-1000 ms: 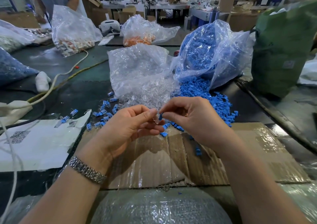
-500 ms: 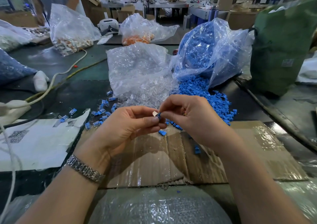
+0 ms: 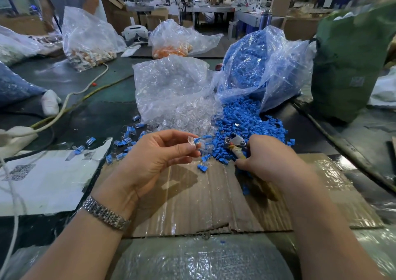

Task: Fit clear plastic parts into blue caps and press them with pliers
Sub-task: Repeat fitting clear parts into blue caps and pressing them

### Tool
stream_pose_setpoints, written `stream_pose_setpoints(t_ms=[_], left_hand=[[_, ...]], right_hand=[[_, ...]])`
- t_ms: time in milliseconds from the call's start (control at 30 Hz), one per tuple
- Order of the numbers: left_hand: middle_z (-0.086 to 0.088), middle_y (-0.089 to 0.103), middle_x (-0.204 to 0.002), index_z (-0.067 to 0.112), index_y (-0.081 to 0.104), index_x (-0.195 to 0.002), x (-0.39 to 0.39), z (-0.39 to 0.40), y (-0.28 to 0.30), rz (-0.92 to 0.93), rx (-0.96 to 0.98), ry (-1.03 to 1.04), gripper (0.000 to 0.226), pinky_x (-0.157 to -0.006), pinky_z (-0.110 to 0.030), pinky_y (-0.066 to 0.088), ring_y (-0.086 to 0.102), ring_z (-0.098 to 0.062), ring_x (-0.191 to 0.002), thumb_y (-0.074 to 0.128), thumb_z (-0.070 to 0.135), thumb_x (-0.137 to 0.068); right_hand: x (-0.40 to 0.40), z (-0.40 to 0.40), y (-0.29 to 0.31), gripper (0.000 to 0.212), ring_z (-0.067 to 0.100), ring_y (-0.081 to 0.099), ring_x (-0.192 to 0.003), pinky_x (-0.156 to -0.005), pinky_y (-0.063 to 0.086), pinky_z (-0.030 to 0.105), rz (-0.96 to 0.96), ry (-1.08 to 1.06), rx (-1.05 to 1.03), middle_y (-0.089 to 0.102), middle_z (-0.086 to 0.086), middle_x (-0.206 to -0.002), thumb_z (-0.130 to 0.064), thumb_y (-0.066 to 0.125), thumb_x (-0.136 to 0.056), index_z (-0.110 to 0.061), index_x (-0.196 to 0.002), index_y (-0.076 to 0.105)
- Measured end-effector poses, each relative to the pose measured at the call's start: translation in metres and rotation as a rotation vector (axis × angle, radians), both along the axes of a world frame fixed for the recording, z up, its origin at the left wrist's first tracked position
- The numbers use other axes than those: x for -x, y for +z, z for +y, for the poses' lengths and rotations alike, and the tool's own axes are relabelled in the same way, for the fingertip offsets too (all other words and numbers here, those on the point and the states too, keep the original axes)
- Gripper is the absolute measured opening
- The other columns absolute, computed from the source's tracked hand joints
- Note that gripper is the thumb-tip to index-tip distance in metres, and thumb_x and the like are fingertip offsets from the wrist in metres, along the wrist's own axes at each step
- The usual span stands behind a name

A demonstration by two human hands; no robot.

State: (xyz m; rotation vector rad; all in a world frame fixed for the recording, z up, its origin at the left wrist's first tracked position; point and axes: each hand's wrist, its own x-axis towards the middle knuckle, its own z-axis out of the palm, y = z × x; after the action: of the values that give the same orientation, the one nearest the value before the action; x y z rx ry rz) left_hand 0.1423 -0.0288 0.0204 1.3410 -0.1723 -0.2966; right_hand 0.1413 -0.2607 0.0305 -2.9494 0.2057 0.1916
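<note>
The left hand (image 3: 150, 159) is pinching a clear plastic part (image 3: 191, 140) with a blue cap (image 3: 198, 139) stuck on its end, thumb and forefinger clamped on it, holding it up just above the cardboard sheet (image 3: 192, 198). The right hand (image 3: 263, 157) is curling its fingers round the handles of the pliers (image 3: 234, 143), which are lying right at the edge of the loose blue caps pile (image 3: 246, 121); the metal head is poking out toward the pile, and I can't tell whether it's gaping or closed.

Lots of clutter is crowding around. The clear parts bag (image 3: 171, 91) is spilling out straight ahead, and the big blue caps bag (image 3: 257, 65) is sitting beside it, touching. Finished blue-and-clear pieces (image 3: 126, 142) are scattering to the left, near a torn white sheet (image 3: 42, 181). A white cable (image 3: 70, 99) is snaking over the dark table (image 3: 85, 116). A green sack (image 3: 351, 61) is standing at the right. A bubble-wrap bundle (image 3: 192, 260) is sitting nearest the camera, between the forearms.
</note>
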Motion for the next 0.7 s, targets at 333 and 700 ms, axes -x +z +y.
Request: stream_pose_setpoints(t_ms=[333,700], left_hand=[[-0.018,0.075,-0.108,0.005,0.074,-0.102,-0.008,0.003,-0.005,-0.015,0.095,0.133,0.030,-0.079,-0.029,0.061,0.074,-0.026,-0.096,0.074,0.008,-0.072],[-0.009,0.076,-0.107,0.018,0.080,-0.097,-0.009,0.003,-0.007,-0.121,0.026,0.118,0.035,-0.091,-0.029,0.057,0.070,-0.020,-0.101,0.084,0.027,-0.064]], right_hand=[[0.006,-0.007,0.016,0.029,0.020,0.064,-0.058,-0.063,0.056,0.040,0.008,0.109,-0.719,0.066,0.007,-0.066,-0.027,0.063,-0.096,-0.009,-0.074,0.062],[0.023,0.021,0.020,0.023,0.024,0.071,-0.076,-0.076,0.063,0.040,0.277,0.309,-1.004,0.064,0.012,-0.085,-0.021,0.058,-0.102,0.000,-0.092,0.061]])
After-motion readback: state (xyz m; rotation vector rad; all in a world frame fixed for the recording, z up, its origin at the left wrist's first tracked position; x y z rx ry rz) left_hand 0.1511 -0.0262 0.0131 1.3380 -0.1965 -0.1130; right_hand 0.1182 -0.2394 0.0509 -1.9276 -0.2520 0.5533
